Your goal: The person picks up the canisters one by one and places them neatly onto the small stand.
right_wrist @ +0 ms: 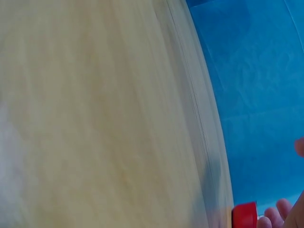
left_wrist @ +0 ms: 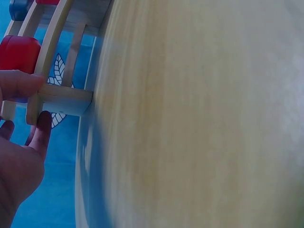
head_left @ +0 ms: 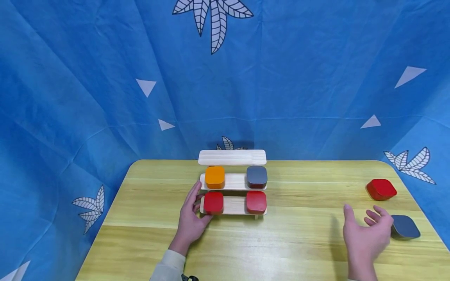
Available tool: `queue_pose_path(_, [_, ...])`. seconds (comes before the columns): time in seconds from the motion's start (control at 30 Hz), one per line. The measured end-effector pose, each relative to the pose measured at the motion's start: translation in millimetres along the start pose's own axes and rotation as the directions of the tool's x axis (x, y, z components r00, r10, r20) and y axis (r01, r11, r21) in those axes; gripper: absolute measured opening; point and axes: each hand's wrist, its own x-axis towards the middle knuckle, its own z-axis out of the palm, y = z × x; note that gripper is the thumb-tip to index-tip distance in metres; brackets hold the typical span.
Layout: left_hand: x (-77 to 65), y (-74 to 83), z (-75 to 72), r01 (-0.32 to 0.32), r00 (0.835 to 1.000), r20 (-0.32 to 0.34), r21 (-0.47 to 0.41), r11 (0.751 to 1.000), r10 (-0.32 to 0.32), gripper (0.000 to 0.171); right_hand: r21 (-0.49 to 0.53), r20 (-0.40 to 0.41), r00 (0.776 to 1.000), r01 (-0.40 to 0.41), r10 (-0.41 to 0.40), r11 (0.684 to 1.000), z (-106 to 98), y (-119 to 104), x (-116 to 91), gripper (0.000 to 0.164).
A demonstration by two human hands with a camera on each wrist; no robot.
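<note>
A tiered wooden rack (head_left: 234, 205) stands at the back middle of the table. My left hand (head_left: 191, 224) grips its left end, and the left wrist view shows the thumb over a shelf board with fingers below. On the middle shelf sit an orange rounded block (head_left: 215, 176) at left and a grey-blue one (head_left: 257, 175) at right. The lowest shelf bears two red rounded blocks, a left one (head_left: 213, 202) and a right one (head_left: 256, 201). My right hand (head_left: 367, 236) hovers with loose, spread fingers and holds nothing, left of a grey-blue rounded block (head_left: 406, 226).
Farther back at the right lies another red rounded block (head_left: 381, 189). The rack's top shelf (head_left: 232, 157) has no block on it. A blue patterned cloth (head_left: 299, 78) hangs behind and beside the wood-grain table (head_left: 299, 242).
</note>
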Motion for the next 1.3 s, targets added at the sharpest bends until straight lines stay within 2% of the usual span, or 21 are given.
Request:
queue_pose_path(0.5, [-0.3, 0.2, 0.9, 0.031, 1.0, -0.002, -0.012, 0.999, -0.031, 0.106, 0.003, -0.102, 0.995, 0.004, -0.004, 1.0, -7, 1, 5, 0.063])
queue_pose_path(0.57, [-0.8, 5.2, 1.1, 0.036, 0.999, -0.003, -0.015, 0.999, -0.036, 0.104, 0.014, -0.111, 0.994, 0.001, 0.001, 1.0, -8, 1, 6, 0.063])
queue_pose_path(0.77, [-5.0, 35.2, -2.2, 0.039, 0.999, 0.005, -0.02, 0.999, -0.038, 0.098, 0.016, -0.128, 0.992, -0.013, 0.015, 1.0, -13, 4, 10, 0.063])
queue_pose_path(0.9, [-5.5, 43.0, -3.6, 0.035, 0.999, 0.006, -0.019, 0.999, -0.035, 0.096, 0.035, -0.158, 0.987, 0.013, -0.007, 0.999, -15, 6, 12, 0.059])
queue_pose_path(1.03, [-4.3, 38.0, -2.4, 0.04, 0.999, 0.004, -0.015, 0.999, -0.04, 0.098, 0.049, -0.183, 0.983, 0.031, -0.021, 0.998, -17, 8, 14, 0.057])
queue_pose_path(1.3, [1.0, 2.1, 1.6, 0.046, 0.999, -0.006, 0.003, 0.999, -0.046, 0.106, 0.013, -0.206, 0.977, -0.054, 0.056, 0.998, -23, 5, 21, 0.066])
